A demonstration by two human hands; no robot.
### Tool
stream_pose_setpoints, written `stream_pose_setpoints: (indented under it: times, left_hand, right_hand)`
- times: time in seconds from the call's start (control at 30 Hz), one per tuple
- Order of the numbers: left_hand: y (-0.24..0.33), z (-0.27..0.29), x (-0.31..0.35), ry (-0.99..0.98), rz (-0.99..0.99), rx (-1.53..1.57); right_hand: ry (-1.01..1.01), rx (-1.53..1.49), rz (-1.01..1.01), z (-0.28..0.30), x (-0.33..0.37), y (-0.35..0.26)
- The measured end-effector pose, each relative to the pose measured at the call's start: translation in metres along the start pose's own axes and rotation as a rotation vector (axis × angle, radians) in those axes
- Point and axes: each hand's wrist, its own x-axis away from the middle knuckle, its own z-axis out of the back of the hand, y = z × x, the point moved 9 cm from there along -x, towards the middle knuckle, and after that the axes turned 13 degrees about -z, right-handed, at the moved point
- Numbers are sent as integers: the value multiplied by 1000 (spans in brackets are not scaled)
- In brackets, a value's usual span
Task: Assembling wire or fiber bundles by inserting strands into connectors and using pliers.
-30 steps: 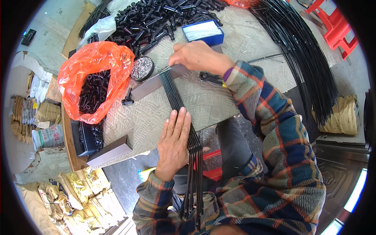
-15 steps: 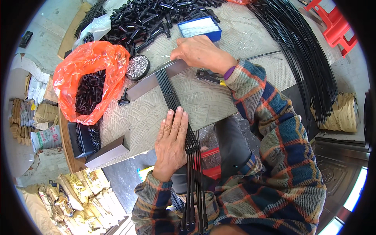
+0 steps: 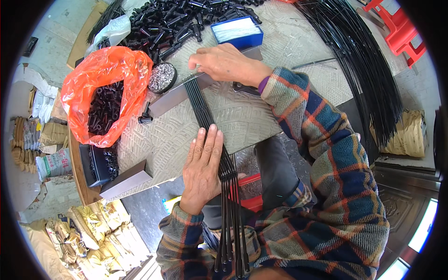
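Observation:
My left hand point(image 3: 203, 163) lies flat, fingers stretched out, on a row of thin black rods point(image 3: 198, 100). The rods lie side by side across the table edge, and their thicker lower ends hang over my lap. Their upper ends meet a grey metal angle bar point(image 3: 169, 96). Over that bar, just above the rod ends, my right hand point(image 3: 228, 64) is closed with thumb and fingertips together. Anything small in its pinch is too fine to make out. Behind the bar stands a blue box point(image 3: 237, 32) of thin white strands. Pliers point(image 3: 247, 88) lie partly hidden under the right wrist.
Left of the bar are a round black dish point(image 3: 162, 78) of small shiny pieces and an orange plastic bag point(image 3: 140, 70) of black tubular parts. Black handle-like parts point(image 3: 172, 21) are heaped at the back. A long bundle of black rods point(image 3: 368, 70) hangs over the right edge.
My right hand has slid left along the bar, toward the rod ends, uncovering the bar's right end. The left hand stays on the rods.

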Motion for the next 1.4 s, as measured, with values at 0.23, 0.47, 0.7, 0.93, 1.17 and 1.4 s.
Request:
stream_pose_setpoints:
  times: [0.23, 0.47, 0.7, 0.93, 1.17, 1.4]
  left_hand:
    - [0, 1, 0, -1, -7, -7]
    - [7, 3, -10, 33, -39, 20]
    - [-8, 5, -4, 92, -60, -66]
    - [-7, 1, -2, 96, -84, -160]
    - [-4, 1, -4, 183, -111, -118]
    - [8, 30, -7, 256, -90, 77]
  right_hand:
    - [-23, -38, 10, -3, -3, -9]
    - [-74, 74, -18, 12, 0, 16]
    - [225, 145, -270, 63, -10, 68]
    - [-66, 307, -291, 64, -17, 97]
    - [216, 450, -67, 92, 2, 66]
    - [-20, -583, -181, 175, 101, -98]
